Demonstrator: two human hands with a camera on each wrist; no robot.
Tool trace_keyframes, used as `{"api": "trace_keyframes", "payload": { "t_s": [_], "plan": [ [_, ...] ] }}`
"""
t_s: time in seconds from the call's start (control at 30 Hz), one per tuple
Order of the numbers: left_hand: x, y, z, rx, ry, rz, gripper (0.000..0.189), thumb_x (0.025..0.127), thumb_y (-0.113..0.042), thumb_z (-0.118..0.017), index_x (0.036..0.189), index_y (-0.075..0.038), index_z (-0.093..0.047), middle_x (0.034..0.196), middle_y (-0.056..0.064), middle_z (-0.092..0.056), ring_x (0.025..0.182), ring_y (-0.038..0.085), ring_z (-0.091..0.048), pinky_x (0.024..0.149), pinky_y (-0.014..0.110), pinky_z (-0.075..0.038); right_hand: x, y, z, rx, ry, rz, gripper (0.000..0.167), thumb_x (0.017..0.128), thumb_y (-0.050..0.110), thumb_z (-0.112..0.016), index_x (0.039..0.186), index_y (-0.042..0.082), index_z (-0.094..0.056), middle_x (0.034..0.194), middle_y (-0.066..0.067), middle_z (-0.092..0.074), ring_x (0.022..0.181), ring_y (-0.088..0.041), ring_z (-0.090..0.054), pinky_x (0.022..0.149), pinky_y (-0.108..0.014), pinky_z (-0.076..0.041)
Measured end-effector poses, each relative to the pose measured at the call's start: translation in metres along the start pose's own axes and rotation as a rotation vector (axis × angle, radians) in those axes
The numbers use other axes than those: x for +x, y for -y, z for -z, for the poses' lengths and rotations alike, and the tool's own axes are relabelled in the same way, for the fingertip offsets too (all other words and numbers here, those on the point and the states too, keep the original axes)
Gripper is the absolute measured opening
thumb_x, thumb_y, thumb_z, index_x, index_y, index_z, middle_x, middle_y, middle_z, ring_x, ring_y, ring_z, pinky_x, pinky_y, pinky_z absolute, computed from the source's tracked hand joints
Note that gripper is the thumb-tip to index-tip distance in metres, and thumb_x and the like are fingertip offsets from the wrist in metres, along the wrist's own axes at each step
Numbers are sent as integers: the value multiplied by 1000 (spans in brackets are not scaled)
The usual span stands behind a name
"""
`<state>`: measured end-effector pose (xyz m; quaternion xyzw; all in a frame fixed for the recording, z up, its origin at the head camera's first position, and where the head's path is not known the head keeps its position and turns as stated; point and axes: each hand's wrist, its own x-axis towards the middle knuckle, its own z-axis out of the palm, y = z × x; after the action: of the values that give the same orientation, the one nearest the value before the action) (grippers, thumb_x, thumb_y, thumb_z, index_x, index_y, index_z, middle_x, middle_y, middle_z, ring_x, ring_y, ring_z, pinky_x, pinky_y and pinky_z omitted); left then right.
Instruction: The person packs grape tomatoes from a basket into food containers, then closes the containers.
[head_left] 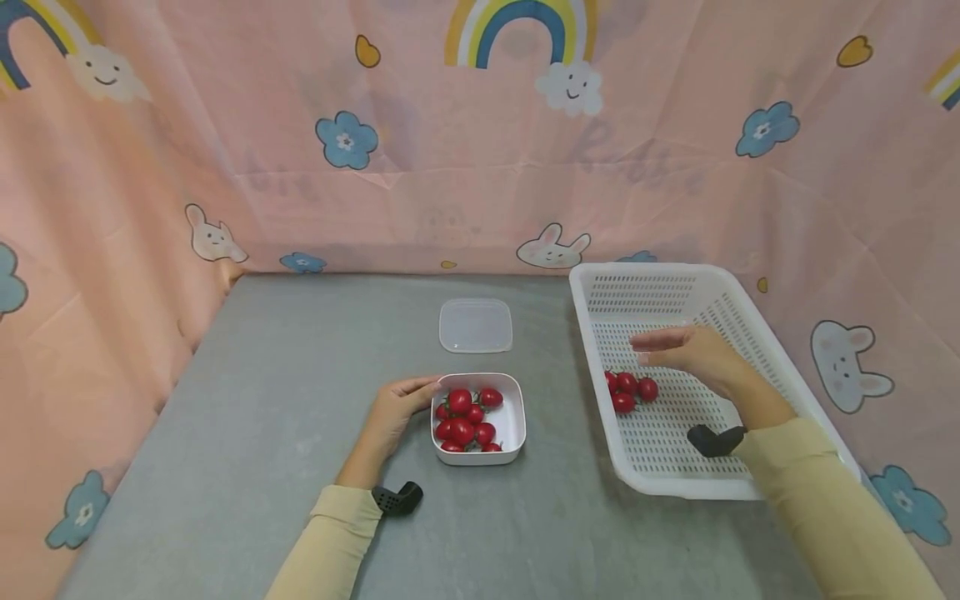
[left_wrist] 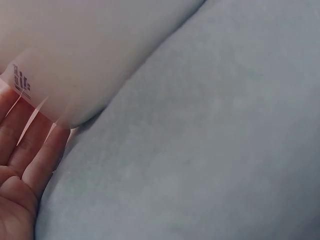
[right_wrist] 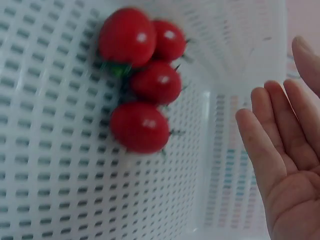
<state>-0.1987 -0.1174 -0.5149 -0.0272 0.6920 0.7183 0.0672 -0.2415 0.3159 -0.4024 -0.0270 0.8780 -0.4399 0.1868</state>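
In the head view a small white box (head_left: 513, 421) holds several red cherry tomatoes (head_left: 461, 431), heaped toward its left side. My left hand (head_left: 393, 414) rests against the box's left wall near the far corner. The left wrist view shows its fingers (left_wrist: 47, 152) extended along the pale wall of the box. Over a white perforated basket (head_left: 648, 467) hovers my right hand (head_left: 693, 354), fingers extended and holding nothing. Several more cherry tomatoes (head_left: 647, 388) lie on the basket floor by its left wall. The right wrist view has these tomatoes (right_wrist: 140, 127) apart from my right fingers (right_wrist: 257, 142).
A translucent lid (head_left: 476, 326) lies flat on the grey table (head_left: 322, 350) behind the box. The basket's raised left rim (head_left: 600, 375) stands between its tomatoes and the box. A pink printed curtain (head_left: 420, 200) hangs along the back and sides.
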Motion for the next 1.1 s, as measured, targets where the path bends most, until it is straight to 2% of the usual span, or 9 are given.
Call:
{"api": "trace_keyframes", "payload": {
  "t_s": [0.17,0.33,0.43,0.7,0.87,1.0,1.1],
  "plan": [
    [-1,-1,-1,6,-4,-5,33,91,-15,-70,115,8,-70,107,3,-76,94,2,-68,85,22,-54,5,-16,4,-49,55,-69,62,91,35,-70,142,4,-53,144,-22,-53,140,-44,-41,110,-70,-29],
    [-1,-1,-1,-5,-3,-1,31,91,-15,-70,114,7,-71,103,-1,-77,93,4,-69,85,23,-55,9,-29,6,-60,92,-98,59,94,31,-68,141,-1,-52,143,-23,-53,135,-42,-49,110,-60,-38],
    [-2,-1,-1,-9,-4,-3,31,91,-15,-70,114,6,-71,103,-2,-76,94,3,-69,85,23,-55,11,-34,6,-58,99,-98,59,95,30,-67,142,-3,-50,144,-25,-52,134,-41,-50,110,-57,-40],
    [-1,-1,-1,-20,4,-6,33,91,-13,-70,115,10,-69,104,0,-76,93,2,-69,85,22,-55,14,-43,2,-101,91,-154,72,87,35,-75,143,-1,-49,145,-24,-51,136,-43,-48,110,-60,-38],
    [0,0,-1,-14,1,-2,34,92,-13,-70,116,10,-68,104,-1,-76,93,2,-68,85,21,-55,16,-45,-2,-165,91,-143,69,85,35,-78,138,-1,-55,139,-24,-57,133,-46,-49,107,-62,-40],
    [0,0,0,-6,4,-3,34,92,-13,-69,117,10,-68,106,1,-76,94,1,-68,86,21,-54,18,-44,-4,-219,88,-128,61,83,33,-79,130,-1,-62,133,-24,-62,125,-44,-55,103,-60,-44],
    [0,0,0,-14,6,0,34,92,-12,-69,117,11,-67,106,1,-76,94,1,-68,85,21,-55,18,-44,-4,-237,86,-140,56,82,32,-80,125,0,-67,128,-24,-65,111,-35,-63,99,-55,-49]
  ]
}}
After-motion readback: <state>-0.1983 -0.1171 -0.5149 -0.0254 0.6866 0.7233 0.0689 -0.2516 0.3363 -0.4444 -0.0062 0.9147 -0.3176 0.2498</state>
